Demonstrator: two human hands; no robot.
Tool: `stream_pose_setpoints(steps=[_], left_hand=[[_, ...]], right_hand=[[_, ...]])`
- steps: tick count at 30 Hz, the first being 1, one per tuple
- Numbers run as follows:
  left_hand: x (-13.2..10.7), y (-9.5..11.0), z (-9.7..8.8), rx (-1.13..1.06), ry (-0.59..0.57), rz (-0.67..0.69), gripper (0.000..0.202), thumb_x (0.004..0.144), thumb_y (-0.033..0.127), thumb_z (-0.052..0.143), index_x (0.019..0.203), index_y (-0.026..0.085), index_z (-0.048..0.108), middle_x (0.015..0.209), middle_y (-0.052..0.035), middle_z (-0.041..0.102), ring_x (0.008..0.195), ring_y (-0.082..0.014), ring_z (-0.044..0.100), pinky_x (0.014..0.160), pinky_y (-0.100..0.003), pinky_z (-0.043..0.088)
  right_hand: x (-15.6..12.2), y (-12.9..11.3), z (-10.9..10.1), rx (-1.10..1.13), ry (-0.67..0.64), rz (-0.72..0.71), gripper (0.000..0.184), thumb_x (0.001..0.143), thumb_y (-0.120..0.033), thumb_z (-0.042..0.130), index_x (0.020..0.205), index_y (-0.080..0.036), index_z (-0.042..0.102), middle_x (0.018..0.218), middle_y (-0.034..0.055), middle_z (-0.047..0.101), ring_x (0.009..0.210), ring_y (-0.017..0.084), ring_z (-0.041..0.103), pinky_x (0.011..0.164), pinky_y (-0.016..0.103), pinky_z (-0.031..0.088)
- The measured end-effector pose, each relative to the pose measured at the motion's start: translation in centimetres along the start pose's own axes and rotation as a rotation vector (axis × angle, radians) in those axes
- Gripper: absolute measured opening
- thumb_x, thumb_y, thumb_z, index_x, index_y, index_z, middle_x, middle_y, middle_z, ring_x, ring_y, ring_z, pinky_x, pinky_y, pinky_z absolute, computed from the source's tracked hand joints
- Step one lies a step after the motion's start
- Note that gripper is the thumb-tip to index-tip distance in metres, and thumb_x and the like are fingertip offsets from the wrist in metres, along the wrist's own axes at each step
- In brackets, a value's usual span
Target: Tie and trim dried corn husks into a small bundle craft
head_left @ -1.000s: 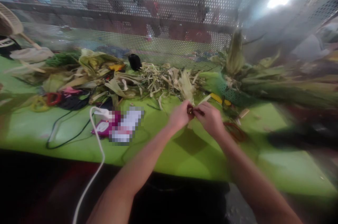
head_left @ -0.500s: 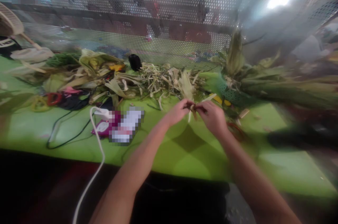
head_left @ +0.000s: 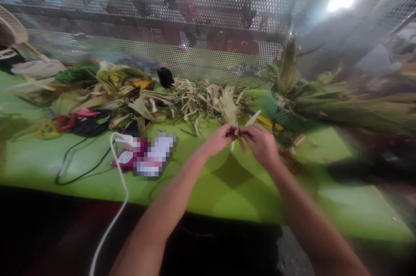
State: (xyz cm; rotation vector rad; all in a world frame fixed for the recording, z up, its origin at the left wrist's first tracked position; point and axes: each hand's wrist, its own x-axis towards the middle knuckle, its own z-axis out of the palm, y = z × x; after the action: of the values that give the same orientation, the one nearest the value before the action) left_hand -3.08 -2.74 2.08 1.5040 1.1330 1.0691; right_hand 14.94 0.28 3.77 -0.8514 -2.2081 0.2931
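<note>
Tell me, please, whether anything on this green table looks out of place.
The white cable looks somewhat out of place: it trails over the front edge of the green table, where it might snag.

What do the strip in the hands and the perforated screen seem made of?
Held strip: probably dried corn husk, matte; its pale tan colour resembles the husks behind. Perforated screen: likely metal with a dull sheen; it's grey with regular holes, though plastic isn't excluded.

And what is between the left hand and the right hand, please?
The head view shows a small pale strip, probably husk, between the left hand and right hand, ends hanging below.
</note>
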Motion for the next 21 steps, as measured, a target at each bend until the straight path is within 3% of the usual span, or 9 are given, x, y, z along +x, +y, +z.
stream_pose_setpoints(steps=[7, 13, 21], left_hand=[[0.0, -0.1, 0.9, 0.19, 0.121, 0.051, 0.013, 0.088, 0.021, 0.054, 0.099, 0.017, 0.057, 0.106, -0.0084, 0.068, 0.098, -0.0181, 0.063, 0.089, -0.032, 0.048], [-0.3, 0.2, 1.7, 0.297, 0.244, 0.05, 0.021, 0.09, 0.026, 0.055, 0.109, 0.019, 0.049, 0.099, -0.0059, 0.069, 0.091, -0.0166, 0.065, 0.081, -0.029, 0.048], [-0.4, 0.3, 1.8, 0.343, 0.278, 0.12, 0.009, 0.092, 0.025, 0.052, 0.098, 0.019, 0.055, 0.095, -0.0047, 0.068, 0.085, -0.015, 0.063, 0.075, -0.026, 0.045]], right_hand=[[-0.1, 0.1, 0.6, 0.037, -0.028, 0.033, 0.01, 0.084, -0.02, 0.063, 0.093, -0.019, 0.068, 0.089, 0.0068, 0.068, 0.078, 0.019, 0.064, 0.069, 0.03, 0.05], [0.0, 0.5, 0.6, 0.042, 0.025, 0.089, 0.005, 0.086, -0.02, 0.062, 0.087, -0.02, 0.067, 0.083, 0.0044, 0.067, 0.076, 0.018, 0.062, 0.069, 0.029, 0.048], [0.0, 0.7, 0.8, 0.119, 0.057, 0.133, 0.006, 0.086, -0.02, 0.06, 0.086, -0.019, 0.066, 0.083, 0.0037, 0.067, 0.076, 0.017, 0.06, 0.068, 0.028, 0.046]])
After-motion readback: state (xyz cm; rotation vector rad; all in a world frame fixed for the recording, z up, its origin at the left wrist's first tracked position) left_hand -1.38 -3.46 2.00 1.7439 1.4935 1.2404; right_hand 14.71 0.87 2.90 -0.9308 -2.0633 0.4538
